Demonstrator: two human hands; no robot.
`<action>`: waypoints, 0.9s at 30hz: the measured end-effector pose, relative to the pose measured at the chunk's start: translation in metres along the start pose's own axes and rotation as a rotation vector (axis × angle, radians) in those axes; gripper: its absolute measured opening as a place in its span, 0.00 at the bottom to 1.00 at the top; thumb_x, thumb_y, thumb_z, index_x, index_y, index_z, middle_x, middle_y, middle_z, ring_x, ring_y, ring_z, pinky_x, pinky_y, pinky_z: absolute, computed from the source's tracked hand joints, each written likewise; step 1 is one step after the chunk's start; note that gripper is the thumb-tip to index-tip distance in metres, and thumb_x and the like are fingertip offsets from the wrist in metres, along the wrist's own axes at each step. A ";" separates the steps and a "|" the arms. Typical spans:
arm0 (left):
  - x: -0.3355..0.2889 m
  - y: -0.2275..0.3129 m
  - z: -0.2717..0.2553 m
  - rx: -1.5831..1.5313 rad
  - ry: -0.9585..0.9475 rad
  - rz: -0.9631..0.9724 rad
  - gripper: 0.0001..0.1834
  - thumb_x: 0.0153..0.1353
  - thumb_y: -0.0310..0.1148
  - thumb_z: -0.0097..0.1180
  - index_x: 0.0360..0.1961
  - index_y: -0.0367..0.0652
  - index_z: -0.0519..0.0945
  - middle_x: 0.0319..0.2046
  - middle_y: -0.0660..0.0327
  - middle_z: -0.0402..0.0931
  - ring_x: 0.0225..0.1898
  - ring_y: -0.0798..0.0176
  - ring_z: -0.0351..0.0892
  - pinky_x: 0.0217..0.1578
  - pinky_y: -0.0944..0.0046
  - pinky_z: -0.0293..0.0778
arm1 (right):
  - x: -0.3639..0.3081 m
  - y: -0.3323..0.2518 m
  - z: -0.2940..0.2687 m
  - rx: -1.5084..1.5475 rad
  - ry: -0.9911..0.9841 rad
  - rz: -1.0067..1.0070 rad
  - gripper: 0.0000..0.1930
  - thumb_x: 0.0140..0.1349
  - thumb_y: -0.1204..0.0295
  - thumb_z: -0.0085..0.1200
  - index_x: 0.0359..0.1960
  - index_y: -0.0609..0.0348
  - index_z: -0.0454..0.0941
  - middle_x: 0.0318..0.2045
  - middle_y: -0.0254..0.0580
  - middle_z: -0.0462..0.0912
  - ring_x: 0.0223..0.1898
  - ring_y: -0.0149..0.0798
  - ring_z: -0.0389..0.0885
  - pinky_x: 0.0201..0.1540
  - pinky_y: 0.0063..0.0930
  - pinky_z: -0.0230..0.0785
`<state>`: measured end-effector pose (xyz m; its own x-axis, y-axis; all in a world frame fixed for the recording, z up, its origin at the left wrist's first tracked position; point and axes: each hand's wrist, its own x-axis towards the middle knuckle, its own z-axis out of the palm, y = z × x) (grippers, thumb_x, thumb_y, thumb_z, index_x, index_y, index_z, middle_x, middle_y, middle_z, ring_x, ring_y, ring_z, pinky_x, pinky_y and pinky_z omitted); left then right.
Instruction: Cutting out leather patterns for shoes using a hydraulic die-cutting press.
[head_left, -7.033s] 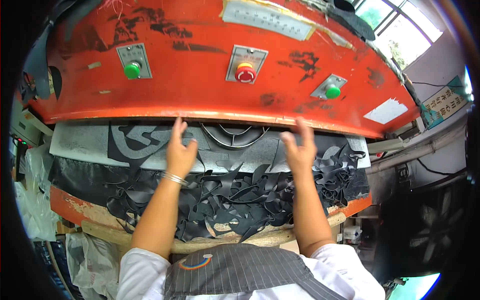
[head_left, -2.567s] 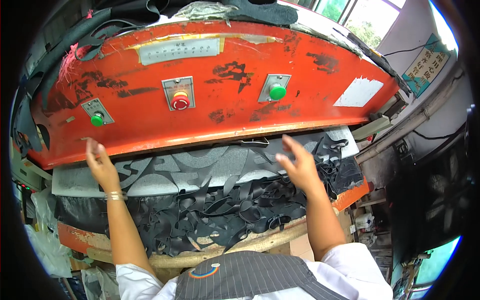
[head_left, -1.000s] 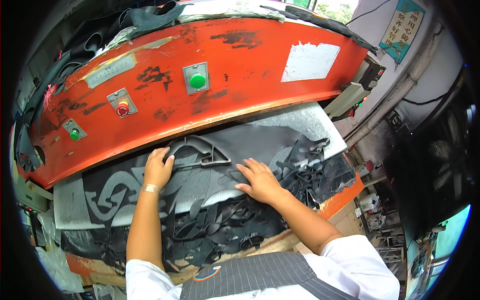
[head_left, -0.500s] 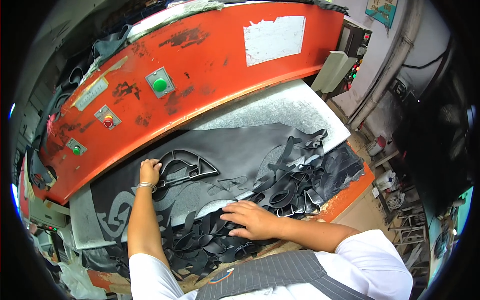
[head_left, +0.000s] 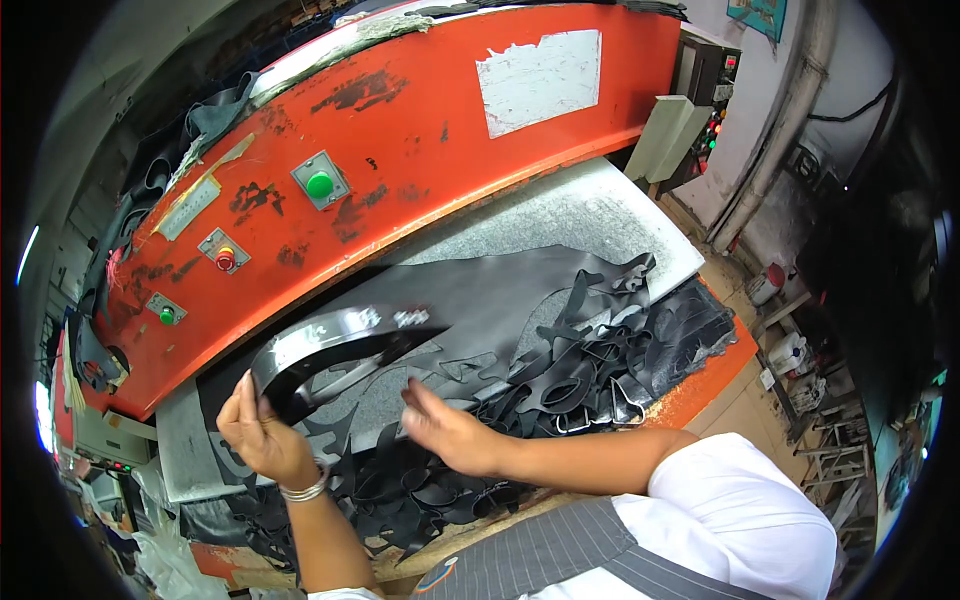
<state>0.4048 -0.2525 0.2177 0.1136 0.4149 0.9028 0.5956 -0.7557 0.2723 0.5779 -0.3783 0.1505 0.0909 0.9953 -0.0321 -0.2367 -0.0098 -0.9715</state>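
My left hand (head_left: 262, 437) grips one end of a curved steel cutting die (head_left: 318, 337), thumb and fingers closed round its edge. The die is tilted up off the black leather sheet (head_left: 490, 285), and its far end is smeared by motion. My right hand (head_left: 452, 432) is open and holds nothing, its slightly blurred fingers stretched out over the cut edge of the leather. Tangled black leather scraps (head_left: 415, 500) lie below both hands. Cut-out gaps in the sheet show the pale cutting board (head_left: 600, 215) underneath.
The orange press beam (head_left: 420, 110) spans the far side, with green buttons (head_left: 320, 185) and a red button (head_left: 225, 258). A control box (head_left: 700, 120) with lit lamps stands at the far right. A metal frame (head_left: 628, 400) lies among scraps on the right.
My left hand has lifted the cutting die off the leather, tipping it up and bringing it nearer to me. My right hand has shifted left above the scraps.
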 end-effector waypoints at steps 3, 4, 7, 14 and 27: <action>-0.019 0.056 0.036 -0.351 0.080 -0.164 0.15 0.66 0.20 0.47 0.52 0.33 0.78 0.44 0.58 0.67 0.47 0.62 0.72 0.51 0.65 0.72 | 0.010 0.003 -0.019 -0.337 0.300 -0.377 0.29 0.72 0.59 0.42 0.65 0.69 0.53 0.54 0.52 0.71 0.56 0.42 0.70 0.58 0.32 0.63; -0.023 0.078 0.049 -0.306 0.024 -0.119 0.15 0.66 0.23 0.49 0.52 0.34 0.78 0.45 0.57 0.67 0.47 0.61 0.72 0.50 0.64 0.71 | 0.012 0.012 -0.033 -0.950 0.542 -0.737 0.26 0.73 0.60 0.41 0.63 0.68 0.56 0.48 0.50 0.75 0.51 0.40 0.74 0.52 0.31 0.68; -0.043 0.117 0.064 -0.495 0.011 -0.357 0.18 0.66 0.23 0.48 0.56 0.32 0.73 0.49 0.55 0.69 0.52 0.60 0.69 0.56 0.63 0.63 | 0.014 -0.043 -0.022 -0.138 0.765 -0.729 0.16 0.73 0.62 0.41 0.50 0.63 0.68 0.36 0.41 0.75 0.33 0.33 0.76 0.36 0.28 0.70; -0.084 0.079 0.128 -0.654 -0.540 -0.472 0.20 0.65 0.31 0.47 0.56 0.32 0.70 0.49 0.49 0.73 0.52 0.53 0.73 0.55 0.58 0.67 | 0.075 -0.113 -0.139 -0.673 0.397 -0.451 0.15 0.70 0.62 0.47 0.40 0.65 0.73 0.20 0.42 0.73 0.23 0.33 0.71 0.28 0.31 0.64; -0.138 0.023 0.167 -0.283 -0.709 -0.401 0.40 0.56 0.25 0.47 0.69 0.30 0.45 0.56 0.46 0.73 0.58 0.42 0.69 0.67 0.48 0.49 | 0.197 -0.047 -0.175 -1.141 -0.524 0.548 0.19 0.67 0.49 0.47 0.44 0.48 0.80 0.20 0.31 0.69 0.20 0.31 0.65 0.20 0.29 0.60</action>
<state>0.5360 -0.2423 0.0441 0.4628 0.8247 0.3252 0.4870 -0.5430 0.6841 0.7757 -0.1989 0.1485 -0.1895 0.7551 -0.6276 0.8205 -0.2293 -0.5236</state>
